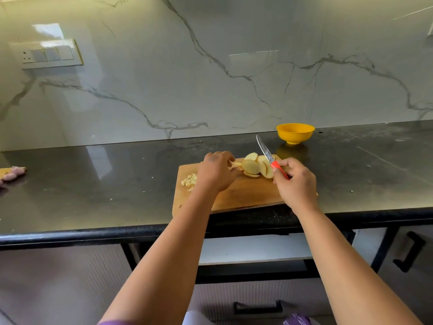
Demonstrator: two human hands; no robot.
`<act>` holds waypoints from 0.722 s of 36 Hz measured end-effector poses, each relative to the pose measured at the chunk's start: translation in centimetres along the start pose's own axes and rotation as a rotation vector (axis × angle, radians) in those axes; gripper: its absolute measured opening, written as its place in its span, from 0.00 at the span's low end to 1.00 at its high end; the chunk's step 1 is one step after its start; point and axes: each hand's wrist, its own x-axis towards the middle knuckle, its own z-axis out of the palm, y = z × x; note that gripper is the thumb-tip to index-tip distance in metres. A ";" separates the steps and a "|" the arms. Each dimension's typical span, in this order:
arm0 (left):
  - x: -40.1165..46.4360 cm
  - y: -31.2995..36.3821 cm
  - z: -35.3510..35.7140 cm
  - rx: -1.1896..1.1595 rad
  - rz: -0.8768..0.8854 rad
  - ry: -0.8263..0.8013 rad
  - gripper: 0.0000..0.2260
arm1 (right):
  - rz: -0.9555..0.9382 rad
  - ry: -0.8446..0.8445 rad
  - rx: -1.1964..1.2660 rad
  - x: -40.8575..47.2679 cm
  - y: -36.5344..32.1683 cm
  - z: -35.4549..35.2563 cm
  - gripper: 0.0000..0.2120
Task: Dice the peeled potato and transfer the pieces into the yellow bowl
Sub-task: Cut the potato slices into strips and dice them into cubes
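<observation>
Red-handled knife [269,158] gripped by right hand [295,181]; left hand [216,171] pinches potato slices [254,167].

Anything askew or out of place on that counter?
Yes: the cutting board sits skewed and juts past the counter front edge near the left hand. Otherwise nothing stands out.

The yellow bowl [295,132] is bright orange-yellow. Just beyond the cutting board [246,193], which is warm brown wood, the knife [269,157] shows a red handle and a speckled silver blade. Pale cream potato slices [254,166] and dice [189,180] lie on the board. The counter [93,184] under the board is dark mottled grey; the wall [210,66] behind it is white with grey veins
</observation>
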 end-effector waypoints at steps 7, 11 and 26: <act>3.0 2.8 2.4 0.186 -0.061 -0.176 0.29 | 0.046 -0.006 0.017 0.1 0.0 0.0 0.03; 4.1 2.8 2.8 0.242 -0.061 -0.261 0.25 | 0.056 -0.006 0.025 0.1 0.1 -0.1 0.02; 0.3 0.7 -1.2 -0.148 -0.055 -0.261 0.09 | 0.072 -0.018 0.053 0.0 -0.3 -0.4 0.03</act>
